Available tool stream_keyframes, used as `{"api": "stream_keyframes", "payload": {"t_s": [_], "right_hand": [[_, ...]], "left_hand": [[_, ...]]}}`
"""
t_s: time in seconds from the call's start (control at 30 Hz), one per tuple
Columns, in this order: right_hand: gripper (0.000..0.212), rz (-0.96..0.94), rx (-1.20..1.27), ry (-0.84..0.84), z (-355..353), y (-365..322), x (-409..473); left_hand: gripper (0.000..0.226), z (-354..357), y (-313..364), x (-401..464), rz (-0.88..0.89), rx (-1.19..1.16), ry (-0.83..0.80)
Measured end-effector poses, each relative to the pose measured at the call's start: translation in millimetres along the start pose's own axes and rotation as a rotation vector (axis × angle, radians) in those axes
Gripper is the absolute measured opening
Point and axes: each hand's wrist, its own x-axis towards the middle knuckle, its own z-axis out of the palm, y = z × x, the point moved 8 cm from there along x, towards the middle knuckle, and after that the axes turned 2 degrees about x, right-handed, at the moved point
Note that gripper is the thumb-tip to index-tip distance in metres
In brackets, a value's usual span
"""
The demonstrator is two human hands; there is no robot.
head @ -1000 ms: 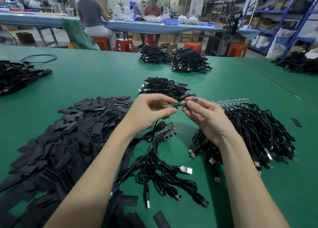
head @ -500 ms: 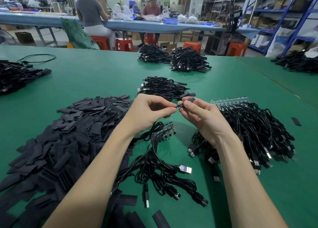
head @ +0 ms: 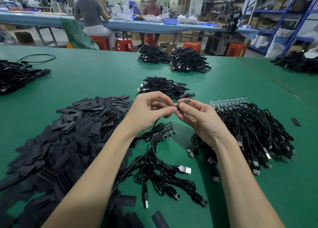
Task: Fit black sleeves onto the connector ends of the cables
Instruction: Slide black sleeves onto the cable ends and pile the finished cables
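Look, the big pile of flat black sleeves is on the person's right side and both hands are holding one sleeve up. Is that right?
Not quite. The head view shows the pile of sleeves on the person's left. The left hand and right hand do hold one sleeve up.

Two people (head: 91, 11) sit on orange stools (head: 123, 44) at a far blue counter (head: 51, 20); blue shelving (head: 282, 17) stands far right.

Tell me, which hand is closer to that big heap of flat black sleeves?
Left. The left hand hovers just beside the sleeve heap; the right hand is farther off, by the cable pile.
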Motion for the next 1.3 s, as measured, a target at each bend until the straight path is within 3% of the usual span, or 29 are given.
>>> {"api": "stream_keyframes", "payload": {"t_s": [0.57,0.83,1.3], "right_hand": [[0.030,-0.220,-0.044,0.137,4,-7,2],[0.028,-0.231,-0.035,0.170,5,3,2],[0.042,-0.211,0.011,0.096,11,2,3]], "left_hand": [[0.011,-1,-5,1,-0.046,-0.120,0.085],[0.011,-2,-12,0,-0.065,-0.094,0.105],[0.011,-4,-5,0,-0.027,-0.096,0.092]]}}
